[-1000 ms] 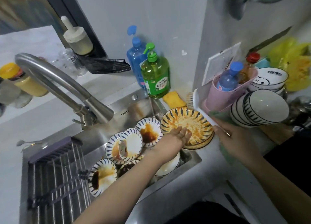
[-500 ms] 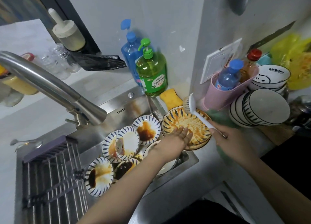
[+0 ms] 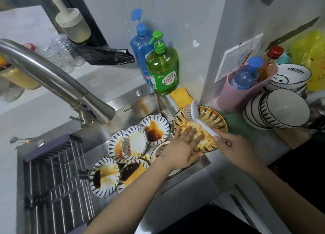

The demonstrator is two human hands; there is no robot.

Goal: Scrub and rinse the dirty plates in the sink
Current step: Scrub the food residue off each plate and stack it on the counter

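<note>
A large sauce-smeared plate point(image 3: 217, 121) with blue leaf marks rests on the sink's right edge. My left hand point(image 3: 182, 145) lies on its near rim, fingers straight across the plate and thumb under the rim. My right hand point(image 3: 232, 145) grips the handle of a white dish brush point(image 3: 195, 114), whose bristle head touches the plate's far left part. Several smaller dirty plates point(image 3: 154, 131) with brown sauce lie stacked in the steel sink point(image 3: 140, 101).
The steel faucet point(image 3: 58, 85) reaches over the sink from the left. A dark drying rack point(image 3: 56, 177) spans the sink's left part. Green soap bottle point(image 3: 162, 70), blue bottle point(image 3: 139, 45) and yellow sponge point(image 3: 181, 96) stand behind. Clean bowls point(image 3: 279, 108) and a pink holder point(image 3: 246, 91) sit right.
My right hand has brought the brush from the plate's right side down onto the plate. My left hand has slid further across the plate's rim.
</note>
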